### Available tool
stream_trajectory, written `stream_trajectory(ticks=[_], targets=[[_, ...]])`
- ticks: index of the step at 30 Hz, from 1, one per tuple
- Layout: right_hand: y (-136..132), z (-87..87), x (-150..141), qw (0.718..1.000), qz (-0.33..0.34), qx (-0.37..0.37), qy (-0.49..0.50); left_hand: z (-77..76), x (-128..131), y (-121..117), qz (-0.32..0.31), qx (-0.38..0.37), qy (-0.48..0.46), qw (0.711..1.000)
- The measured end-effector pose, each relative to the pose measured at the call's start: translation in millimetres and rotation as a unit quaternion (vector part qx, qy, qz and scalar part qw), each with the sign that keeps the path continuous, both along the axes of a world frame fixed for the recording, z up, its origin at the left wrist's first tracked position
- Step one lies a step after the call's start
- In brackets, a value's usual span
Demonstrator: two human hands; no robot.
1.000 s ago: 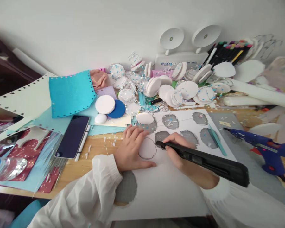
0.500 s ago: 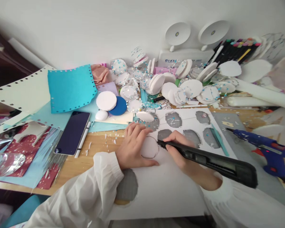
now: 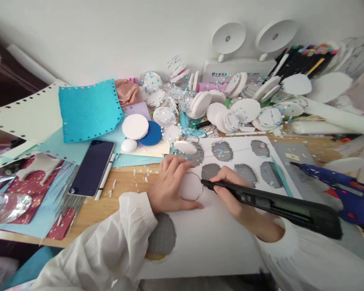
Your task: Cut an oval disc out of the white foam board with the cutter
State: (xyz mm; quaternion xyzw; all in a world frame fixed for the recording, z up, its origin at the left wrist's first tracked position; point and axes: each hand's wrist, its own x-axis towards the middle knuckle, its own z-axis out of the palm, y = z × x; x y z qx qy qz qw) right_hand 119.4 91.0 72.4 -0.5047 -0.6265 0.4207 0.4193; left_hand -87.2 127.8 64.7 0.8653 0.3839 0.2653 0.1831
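Observation:
My left hand lies open and flat on a white foam sheet, its fingers spread around a traced circle. My right hand is closed round a long black cutting tool, gripping it like a pen. The tool's tip touches the right edge of that circle. The sheet has several round holes cut in it, showing grey beneath. Both arms wear white sleeves.
A blue glue gun lies at the right. A dark phone rests left of the sheet beside a white pen. Many white foam discs are heaped at the back, with turquoise felt, markers and a white twin-headed lamp.
The tool's tip has crept a little along the right edge of the circle. My left hand stays pressed on the sheet. The view has shifted slightly.

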Motion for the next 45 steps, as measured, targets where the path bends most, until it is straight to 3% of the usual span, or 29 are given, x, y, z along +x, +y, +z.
stream_trajectory(ticks=[3,7,18,24,27,31,34,40,45], targets=[[-1.2,4.8,-1.6,0.997,0.017,0.042,-0.059,-1.1,0.1,0.5,0.001,-0.004,0.005,1.0],[-2.7,10.9,-6.1,0.994,0.006,0.042,-0.1,-1.7,0.1,0.9,0.0,0.001,0.009,1.0],[1.8,5.3,-0.8,0.995,0.037,0.051,-0.074,-1.6,-0.5,2.0,0.0,-0.006,0.006,1.0],[7.2,7.6,13.6,0.978,0.153,0.037,-0.137,-0.1,-6.3,5.0,-0.037,0.002,0.056,0.998],[11.4,7.7,21.1,0.96,0.197,0.094,-0.178,1.5,-9.2,3.8,-0.06,0.008,0.085,0.995],[11.7,5.9,17.8,0.937,0.184,0.213,-0.205,-0.5,-9.5,-0.3,-0.085,0.002,0.135,0.987],[10.2,3.5,10.3,0.931,0.172,0.255,-0.197,-2.6,-9.0,-2.2,-0.089,-0.015,0.173,0.981],[9.7,-5.2,8.6,0.944,0.161,0.229,-0.176,-3.2,-9.5,-1.2,-0.09,-0.023,0.195,0.976],[8.7,-12.2,9.7,0.968,0.14,0.181,-0.099,-3.9,-9.5,-1.0,-0.09,-0.027,0.192,0.977]])
